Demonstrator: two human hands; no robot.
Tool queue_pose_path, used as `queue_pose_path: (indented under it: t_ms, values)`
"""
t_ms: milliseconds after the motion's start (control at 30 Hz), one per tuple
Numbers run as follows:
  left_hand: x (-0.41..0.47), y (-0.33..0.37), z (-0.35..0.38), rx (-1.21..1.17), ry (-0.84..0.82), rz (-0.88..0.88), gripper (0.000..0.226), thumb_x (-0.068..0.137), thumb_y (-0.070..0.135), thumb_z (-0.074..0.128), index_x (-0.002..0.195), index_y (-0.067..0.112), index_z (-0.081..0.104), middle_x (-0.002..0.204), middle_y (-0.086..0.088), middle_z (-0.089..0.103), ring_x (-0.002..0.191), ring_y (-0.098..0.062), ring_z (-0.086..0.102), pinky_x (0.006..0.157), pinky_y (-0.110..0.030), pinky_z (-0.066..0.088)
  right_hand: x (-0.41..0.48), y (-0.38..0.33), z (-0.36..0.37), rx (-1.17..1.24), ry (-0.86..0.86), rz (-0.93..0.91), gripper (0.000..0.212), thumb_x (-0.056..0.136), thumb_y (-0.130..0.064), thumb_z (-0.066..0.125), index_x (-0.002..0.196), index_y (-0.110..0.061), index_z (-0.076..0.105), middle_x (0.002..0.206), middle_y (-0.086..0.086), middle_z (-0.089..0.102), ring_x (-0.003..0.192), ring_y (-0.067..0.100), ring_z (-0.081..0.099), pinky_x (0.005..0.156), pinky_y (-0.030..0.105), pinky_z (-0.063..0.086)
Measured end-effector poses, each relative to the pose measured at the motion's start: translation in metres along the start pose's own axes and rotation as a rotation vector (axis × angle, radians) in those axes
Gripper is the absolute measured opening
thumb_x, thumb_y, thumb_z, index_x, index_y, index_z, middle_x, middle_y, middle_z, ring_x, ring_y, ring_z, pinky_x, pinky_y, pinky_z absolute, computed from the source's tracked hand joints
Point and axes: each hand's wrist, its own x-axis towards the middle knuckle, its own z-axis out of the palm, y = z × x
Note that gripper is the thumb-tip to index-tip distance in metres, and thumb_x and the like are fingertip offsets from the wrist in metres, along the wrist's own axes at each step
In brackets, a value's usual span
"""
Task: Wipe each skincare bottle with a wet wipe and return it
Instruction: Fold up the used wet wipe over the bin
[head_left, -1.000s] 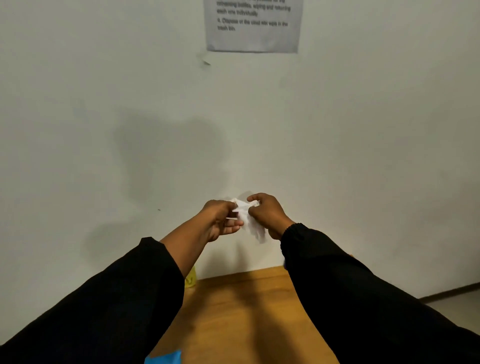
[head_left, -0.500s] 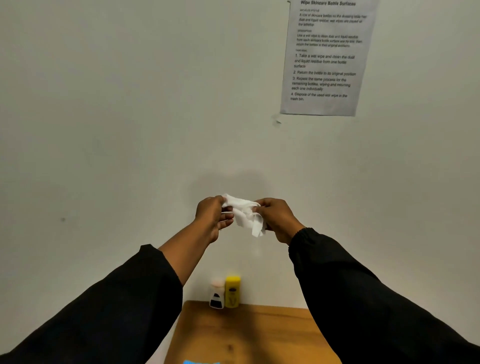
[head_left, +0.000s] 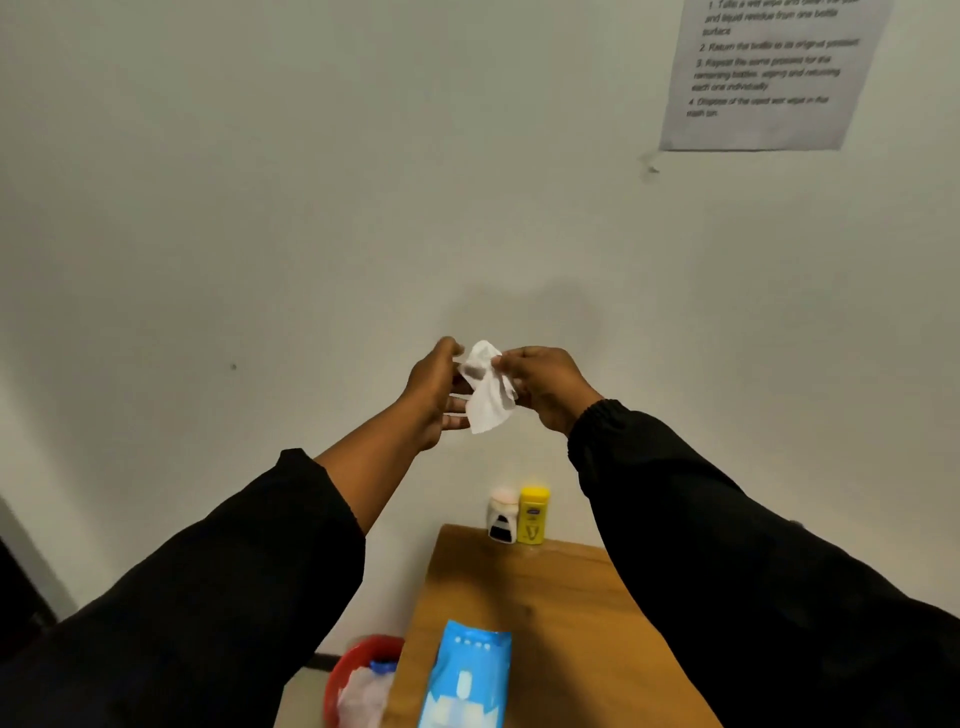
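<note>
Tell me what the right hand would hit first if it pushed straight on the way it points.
The right hand points forward and leftward, pinching the wet wipe. Pushed on, it would likely meet the left hand just beyond the wipe; the wall lies behind, depth unclear.

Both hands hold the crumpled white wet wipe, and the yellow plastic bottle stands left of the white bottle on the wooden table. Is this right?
Not quite: in the head view the yellow plastic bottle stands right of the white bottle on the wooden table. The left hand and right hand do hold the crumpled white wet wipe.
</note>
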Motion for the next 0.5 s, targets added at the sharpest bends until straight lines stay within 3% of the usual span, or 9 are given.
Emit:
queue_pose_path:
  t_ms: [67, 167, 267, 367, 500]
  values:
    - [0.008, -0.009, -0.022, -0.028, 0.025, -0.041, 0.045, 0.089, 0.046, 0.051, 0.107, 0.007, 0.064, 0.095, -0.012, 0.068, 0.078, -0.029, 0.067, 0.063, -0.033, 0.055, 0.003, 0.008, 0.02, -0.042, -0.064, 0.006, 0.017, 0.089, -0.005, 0.06, 0.102, -0.001, 0.071, 0.102, 0.016, 0.071, 0.091, 0.029, 0.068, 0.078, 0.037, 0.057]
    - [0.023, -0.03, -0.059, -0.008, 0.086, -0.055, 0.029, 0.091, 0.018, 0.056, 0.116, 0.004, 0.062, 0.098, -0.012, 0.069, 0.079, -0.026, 0.069, 0.067, -0.035, 0.058, 0.01, 0.027, 0.055, -0.076, -0.141, 0.04, 0.029, 0.086, 0.005, 0.048, 0.096, -0.005, 0.073, 0.091, 0.009, 0.071, 0.078, 0.021, 0.066, 0.07, 0.031, 0.055]
    - [0.044, -0.052, -0.099, -0.026, 0.14, -0.078, 0.028, 0.09, 0.002, 0.051, 0.116, 0.006, 0.062, 0.095, -0.01, 0.069, 0.08, -0.025, 0.068, 0.076, -0.038, 0.058, 0.021, 0.055, 0.092, -0.051, -0.151, 0.095, 0.019, 0.087, 0.008, 0.053, 0.093, -0.003, 0.067, 0.092, 0.012, 0.067, 0.077, 0.022, 0.066, 0.065, 0.03, 0.057]
    - [0.066, -0.077, -0.135, -0.04, 0.156, -0.084, 0.024, 0.09, 0.001, 0.055, 0.111, 0.008, 0.063, 0.101, -0.013, 0.071, 0.085, -0.027, 0.071, 0.078, -0.039, 0.06, 0.036, 0.092, 0.126, 0.017, -0.083, 0.196, 0.004, 0.088, -0.001, 0.064, 0.092, -0.001, 0.063, 0.09, 0.016, 0.066, 0.075, 0.026, 0.067, 0.066, 0.035, 0.06]
    - [0.095, -0.118, -0.173, 0.011, 0.189, -0.088, 0.01, 0.087, 0.006, 0.065, 0.096, 0.008, 0.064, 0.102, -0.016, 0.071, 0.085, -0.029, 0.071, 0.076, -0.037, 0.06, 0.052, 0.148, 0.169, 0.086, -0.068, 0.358, 0.017, 0.092, -0.013, 0.063, 0.101, 0.001, 0.06, 0.101, 0.018, 0.066, 0.083, 0.031, 0.068, 0.063, 0.034, 0.06]
